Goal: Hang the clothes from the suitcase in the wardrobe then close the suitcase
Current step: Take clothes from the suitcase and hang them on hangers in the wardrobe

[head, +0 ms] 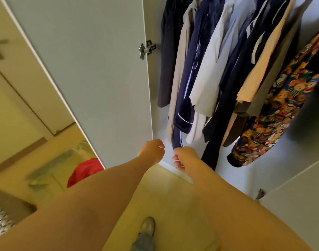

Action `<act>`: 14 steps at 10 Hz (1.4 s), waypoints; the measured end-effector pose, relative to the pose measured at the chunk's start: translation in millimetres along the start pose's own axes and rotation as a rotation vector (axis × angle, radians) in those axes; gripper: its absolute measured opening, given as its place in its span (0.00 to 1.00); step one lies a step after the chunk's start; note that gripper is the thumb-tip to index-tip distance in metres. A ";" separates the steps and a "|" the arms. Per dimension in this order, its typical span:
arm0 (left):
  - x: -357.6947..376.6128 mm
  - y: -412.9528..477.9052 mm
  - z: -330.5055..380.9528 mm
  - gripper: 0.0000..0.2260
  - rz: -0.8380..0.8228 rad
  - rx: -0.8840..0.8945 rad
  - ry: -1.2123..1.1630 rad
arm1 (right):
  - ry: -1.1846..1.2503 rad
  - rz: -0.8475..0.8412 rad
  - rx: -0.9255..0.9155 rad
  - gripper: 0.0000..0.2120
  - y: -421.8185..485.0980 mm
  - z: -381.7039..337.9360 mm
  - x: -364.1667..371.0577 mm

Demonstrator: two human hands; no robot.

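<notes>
**A:** What are the hands doing?

**B:** The left hand [152, 151] is curled into a loose fist, and nothing shows in it. The right hand [185, 158] is curled too, with its fingertips [176, 162] tucked toward the palm. The hem of the navy garment [180, 122] with white piping ends right at the right hand's knuckles. I cannot tell whether the hand pinches that hem or only sits beside it.

**A:** And around them?

**B:** Both hands are low at the front edge of the wardrobe [233, 178], just beside its open door [82, 69]. Above them the hanging clothes [218, 60] crowd together in navy, beige and pale blue, with a bear-print garment [263, 124] at the right.

**A:** Where's the suitcase?

**B:** It isn't in view. A red cloth [84, 169] shows past the door's lower edge, but it's blurred. I can't say whether it lies in the suitcase.

**A:** So which step is this?

**B:** I'd judge it's the tail of a hanging step. Neither hand carries a loose garment or a hanger, and the navy piece hangs among the rest. The rail itself is out of frame.

**A:** And next?

**B:** Probably letting go of the hem, if it is held, then turning away from the wardrobe to find the suitcase. If clothes remain there, one needs lifting out and putting on a hanger. If none remain, the lid needs bringing down and fastening.
</notes>
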State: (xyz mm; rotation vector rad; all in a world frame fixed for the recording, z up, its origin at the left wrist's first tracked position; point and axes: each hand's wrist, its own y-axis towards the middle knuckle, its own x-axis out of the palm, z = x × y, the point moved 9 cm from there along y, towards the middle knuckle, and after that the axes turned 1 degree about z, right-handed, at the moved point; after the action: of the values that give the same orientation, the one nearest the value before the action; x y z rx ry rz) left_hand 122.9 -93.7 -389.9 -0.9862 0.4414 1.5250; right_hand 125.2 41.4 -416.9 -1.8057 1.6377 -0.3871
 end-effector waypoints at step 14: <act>-49.9 138.6 -700.8 0.10 -0.100 -0.784 -0.465 | -0.939 -0.298 0.079 0.15 235.5 111.3 627.8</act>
State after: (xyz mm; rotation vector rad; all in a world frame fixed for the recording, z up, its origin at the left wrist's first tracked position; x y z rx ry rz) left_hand 221.3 -683.5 -784.0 -1.1566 -0.5743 1.7997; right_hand 121.2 -532.1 -781.5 -1.7582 0.6977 0.2569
